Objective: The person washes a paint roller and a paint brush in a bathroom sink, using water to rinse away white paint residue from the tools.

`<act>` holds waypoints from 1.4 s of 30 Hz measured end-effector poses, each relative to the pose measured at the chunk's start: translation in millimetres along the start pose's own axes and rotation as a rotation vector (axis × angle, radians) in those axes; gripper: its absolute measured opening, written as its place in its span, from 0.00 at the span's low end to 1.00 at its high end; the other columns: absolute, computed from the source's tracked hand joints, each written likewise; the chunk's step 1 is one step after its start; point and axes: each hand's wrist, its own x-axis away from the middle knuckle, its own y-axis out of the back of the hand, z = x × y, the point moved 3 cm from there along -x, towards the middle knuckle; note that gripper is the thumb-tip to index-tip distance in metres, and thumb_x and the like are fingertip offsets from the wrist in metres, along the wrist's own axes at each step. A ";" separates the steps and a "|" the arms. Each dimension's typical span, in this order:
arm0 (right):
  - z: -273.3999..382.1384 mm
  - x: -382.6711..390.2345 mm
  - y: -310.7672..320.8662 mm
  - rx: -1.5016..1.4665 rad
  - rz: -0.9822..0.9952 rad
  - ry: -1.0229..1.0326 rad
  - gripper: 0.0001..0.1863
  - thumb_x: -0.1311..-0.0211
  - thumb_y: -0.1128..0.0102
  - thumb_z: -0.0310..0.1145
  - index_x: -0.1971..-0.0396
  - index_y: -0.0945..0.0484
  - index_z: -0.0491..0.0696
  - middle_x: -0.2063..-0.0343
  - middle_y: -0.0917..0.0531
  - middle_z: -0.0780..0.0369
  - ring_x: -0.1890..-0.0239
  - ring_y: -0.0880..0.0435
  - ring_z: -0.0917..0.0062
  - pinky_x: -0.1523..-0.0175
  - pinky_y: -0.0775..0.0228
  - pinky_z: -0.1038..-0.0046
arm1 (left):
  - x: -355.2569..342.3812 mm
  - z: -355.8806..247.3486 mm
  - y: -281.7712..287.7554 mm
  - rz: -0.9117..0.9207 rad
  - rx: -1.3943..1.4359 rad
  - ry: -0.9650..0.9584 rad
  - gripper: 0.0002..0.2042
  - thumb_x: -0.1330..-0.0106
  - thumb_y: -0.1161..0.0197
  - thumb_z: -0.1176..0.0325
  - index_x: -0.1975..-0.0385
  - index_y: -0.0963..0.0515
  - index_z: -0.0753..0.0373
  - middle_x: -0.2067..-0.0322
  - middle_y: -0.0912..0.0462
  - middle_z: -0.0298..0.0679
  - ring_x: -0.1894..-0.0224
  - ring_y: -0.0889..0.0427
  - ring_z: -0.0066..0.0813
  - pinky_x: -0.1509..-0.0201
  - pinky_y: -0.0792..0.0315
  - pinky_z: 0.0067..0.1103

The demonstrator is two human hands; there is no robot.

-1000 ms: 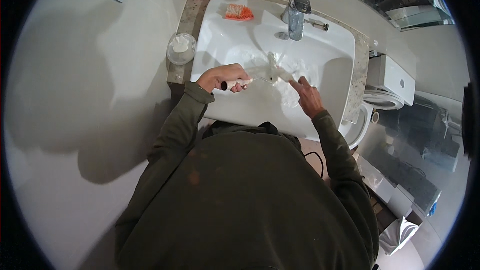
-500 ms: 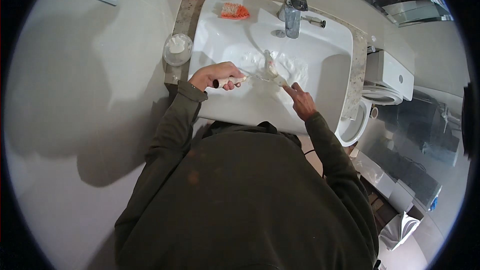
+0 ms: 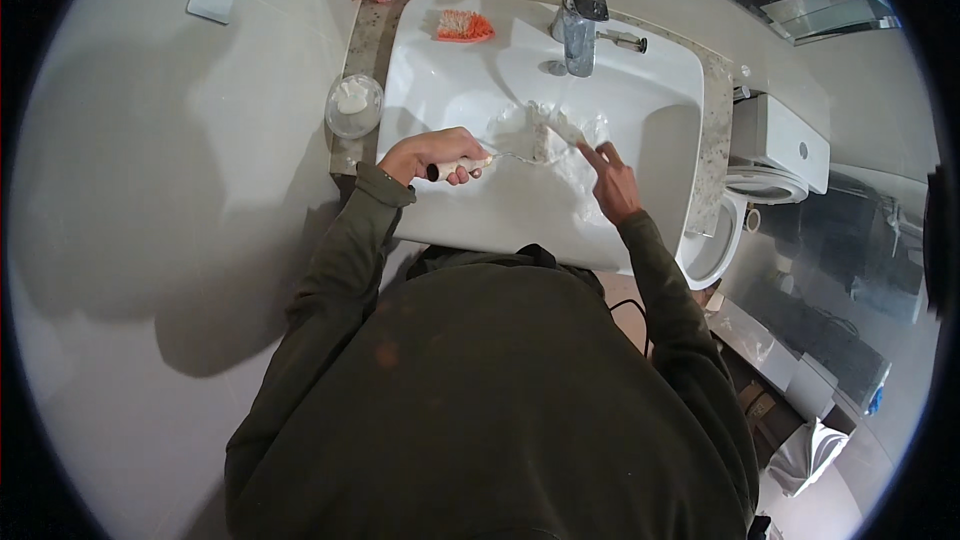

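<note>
Left hand (image 3: 440, 148) remains closed around handle (image 3: 446, 170), upper centre; right hand (image 3: 614, 186), pinching pale stick (image 3: 568, 135), shifted slightly up-right.

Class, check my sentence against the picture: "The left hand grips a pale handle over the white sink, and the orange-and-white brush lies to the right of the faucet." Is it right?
Not quite: in the head view, the orange-and-white brush lies to the left of the faucet. The left hand does grip a pale handle over the white sink.

From above, the head-worn fisheye faces down, fairly near, onto a white ceramic washbasin (image 3: 510, 210); margins seem distorted.
</note>
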 end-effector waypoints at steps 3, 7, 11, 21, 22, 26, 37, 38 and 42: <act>-0.4 -6.9 -27.7 -0.001 0.040 -0.008 0.32 0.52 0.52 0.14 0.44 0.28 0.51 0.60 0.26 0.53 0.66 0.20 0.53 0.61 0.25 0.55 | 1.2 -3.3 -0.9 0.001 -0.021 -0.017 0.09 0.29 0.48 0.68 0.62 0.28 0.70 0.71 0.27 0.38 0.83 0.38 0.15 0.84 0.43 0.13; -17.5 5.9 -22.1 0.031 0.174 -0.005 0.31 0.54 0.50 0.14 0.45 0.26 0.50 0.61 0.26 0.54 0.64 0.20 0.54 0.61 0.24 0.57 | 1.2 3.3 -1.6 0.003 0.014 -0.029 0.09 0.30 0.48 0.68 0.64 0.29 0.70 0.72 0.27 0.38 0.83 0.39 0.15 0.84 0.44 0.14; -10.0 -13.6 -10.5 -0.016 0.031 -0.012 0.31 0.53 0.53 0.14 0.45 0.26 0.50 0.60 0.25 0.53 0.65 0.20 0.53 0.59 0.25 0.56 | -2.3 1.2 -0.3 0.015 -0.002 -0.013 0.09 0.31 0.47 0.68 0.64 0.29 0.70 0.72 0.27 0.38 0.83 0.39 0.15 0.84 0.44 0.14; -5.1 -11.5 -5.6 -0.017 0.113 0.021 0.32 0.53 0.52 0.14 0.43 0.30 0.49 0.60 0.26 0.51 0.66 0.21 0.51 0.60 0.26 0.54 | 0.7 -1.9 -1.8 0.029 -0.016 -0.025 0.09 0.31 0.47 0.67 0.65 0.29 0.68 0.71 0.27 0.38 0.82 0.37 0.15 0.84 0.43 0.14; -4.5 -19.5 -4.1 -0.022 0.057 0.021 0.32 0.52 0.53 0.14 0.43 0.30 0.49 0.60 0.26 0.51 0.66 0.21 0.52 0.61 0.26 0.54 | 1.5 -3.1 -4.0 0.012 -0.022 -0.023 0.09 0.31 0.47 0.67 0.65 0.29 0.68 0.71 0.27 0.38 0.82 0.37 0.15 0.84 0.43 0.14; 6.3 -16.5 -30.8 -0.028 0.072 -0.006 0.31 0.51 0.54 0.14 0.44 0.28 0.50 0.60 0.25 0.52 0.69 0.20 0.52 0.61 0.25 0.56 | 2.2 -4.2 -5.5 -0.022 -0.024 -0.029 0.09 0.30 0.47 0.67 0.66 0.29 0.67 0.71 0.27 0.38 0.82 0.38 0.15 0.84 0.44 0.14; 6.1 -25.7 -16.9 0.047 0.079 0.053 0.30 0.52 0.51 0.15 0.44 0.30 0.50 0.60 0.26 0.52 0.68 0.20 0.53 0.63 0.25 0.55 | 2.8 -3.4 -8.8 -0.042 -0.051 -0.037 0.09 0.31 0.47 0.66 0.67 0.29 0.67 0.72 0.27 0.38 0.82 0.38 0.16 0.84 0.43 0.14; 8.7 -25.2 -25.7 0.054 0.089 0.058 0.30 0.51 0.52 0.15 0.44 0.30 0.50 0.60 0.26 0.52 0.68 0.20 0.54 0.63 0.25 0.55 | 0.8 -2.4 -7.8 -0.027 -0.033 -0.035 0.09 0.31 0.46 0.66 0.67 0.29 0.67 0.72 0.27 0.38 0.82 0.38 0.16 0.84 0.43 0.14; 16.7 5.4 -25.1 0.034 0.224 -0.002 0.27 0.49 0.52 0.16 0.47 0.26 0.51 0.63 0.26 0.54 0.67 0.20 0.54 0.63 0.26 0.54 | -0.4 0.5 -1.9 0.014 0.020 -0.059 0.10 0.32 0.46 0.66 0.68 0.27 0.67 0.73 0.26 0.38 0.83 0.36 0.17 0.84 0.40 0.15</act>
